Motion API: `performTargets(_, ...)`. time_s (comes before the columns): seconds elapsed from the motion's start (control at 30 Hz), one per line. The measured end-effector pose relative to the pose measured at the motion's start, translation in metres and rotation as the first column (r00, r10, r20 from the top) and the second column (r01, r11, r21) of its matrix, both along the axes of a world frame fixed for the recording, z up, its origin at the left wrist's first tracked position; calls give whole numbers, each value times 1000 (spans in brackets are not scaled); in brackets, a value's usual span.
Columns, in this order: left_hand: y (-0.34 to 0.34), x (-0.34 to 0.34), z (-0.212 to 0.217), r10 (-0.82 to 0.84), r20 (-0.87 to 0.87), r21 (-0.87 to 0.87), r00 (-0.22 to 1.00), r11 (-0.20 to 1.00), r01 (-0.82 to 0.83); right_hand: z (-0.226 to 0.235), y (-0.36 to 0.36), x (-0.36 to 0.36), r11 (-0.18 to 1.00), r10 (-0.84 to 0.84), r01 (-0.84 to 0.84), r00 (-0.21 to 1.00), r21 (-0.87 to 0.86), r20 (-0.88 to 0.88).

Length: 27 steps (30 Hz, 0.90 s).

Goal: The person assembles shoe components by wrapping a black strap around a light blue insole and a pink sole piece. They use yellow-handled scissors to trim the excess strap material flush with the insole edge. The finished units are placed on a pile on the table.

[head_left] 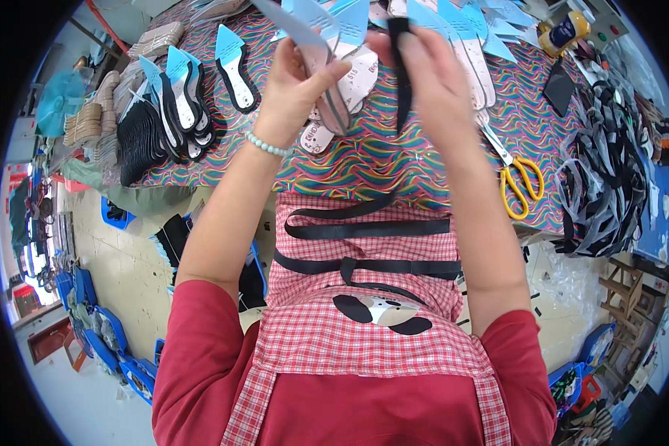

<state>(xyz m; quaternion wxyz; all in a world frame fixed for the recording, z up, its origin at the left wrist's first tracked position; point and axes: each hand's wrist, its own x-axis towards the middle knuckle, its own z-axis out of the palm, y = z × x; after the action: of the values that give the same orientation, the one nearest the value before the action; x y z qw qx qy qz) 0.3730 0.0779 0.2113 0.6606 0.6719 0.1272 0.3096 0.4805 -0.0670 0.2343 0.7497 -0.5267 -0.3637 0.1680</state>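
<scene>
My left hand (293, 89) is closed around a shoe insole (335, 111) with a pale pointed toe, held up on edge over the table. Beside it, my right hand (440, 82) grips a black strip (402, 82) that hangs down; hand and strip are smeared by motion. Under the left hand lie white insole pieces (317, 138) with printing. More blue-toed insoles (474, 70) are piled beyond both hands. Long black tape (372, 229) runs in loops across my lap, over a red checked apron (364, 349).
Scissors (507, 187) with yellow handles lie at the table's right edge, near a dark flat phone-like object (559, 88) and a yellow bottle (565, 33). Black-edged insoles (238, 83) and a dark stack (140, 141) stand left. Black and clear strips (606, 171) heap at right.
</scene>
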Motion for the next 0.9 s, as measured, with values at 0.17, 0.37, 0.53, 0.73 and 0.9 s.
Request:
performTargets(0.17, -13, -37, -6, -69, 210, -123, 975, 988, 97, -54, 85, 17, 836, 249, 172, 727, -520, 640)
performTargets(0.37, 10, -157, 33, -135, 631, -475, 764, 712, 517, -58, 75, 12, 897, 221, 39, 825, -441, 521)
performTargets(0.53, 14, -208, 17, 308, -94, -378, 947, 869, -320, 6, -29, -22, 906, 349, -397, 897, -145, -272)
performTargets(0.73, -52, -114, 23, -144, -24, -644, 989, 759, 95, -8, -47, -87, 911, 343, -368, 926, -184, -157)
performTargets(0.9, -75, -83, 32, -174, 51, -694, 983, 702, 160, -16, -73, -71, 973, 165, -219, 890, -80, -425)
